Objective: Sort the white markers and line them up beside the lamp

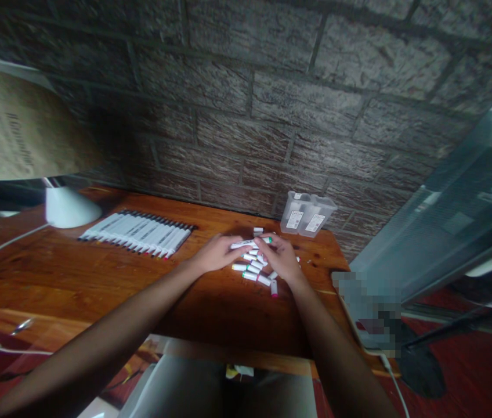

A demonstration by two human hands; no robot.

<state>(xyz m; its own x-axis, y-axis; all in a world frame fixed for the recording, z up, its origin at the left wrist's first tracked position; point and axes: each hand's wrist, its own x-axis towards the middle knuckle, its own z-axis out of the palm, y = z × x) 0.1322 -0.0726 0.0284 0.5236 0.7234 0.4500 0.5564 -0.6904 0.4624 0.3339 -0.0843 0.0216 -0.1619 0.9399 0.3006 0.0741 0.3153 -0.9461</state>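
Both of my hands meet above the right half of the table, closed on one white marker [243,244] held roughly level. My left hand [217,253] grips its body from the left. My right hand [281,255] pinches the other end, where a green-tipped cap [267,240] pokes out past the fingers. Below and between the hands lie several loose white marker caps [250,277] with green, yellow and pink ends; my right hand hides some. One pink-ended cap [274,288] lies nearest me. To the left, many white markers [137,231] lie side by side in a slanted row.
Two clear plastic boxes [307,216] with labels stand at the table's back right, by the brick wall [246,145]. A lamp with a white base [69,208] and wide shade stands at left. A blurred-out device [365,313] with a cable lies at the right edge.
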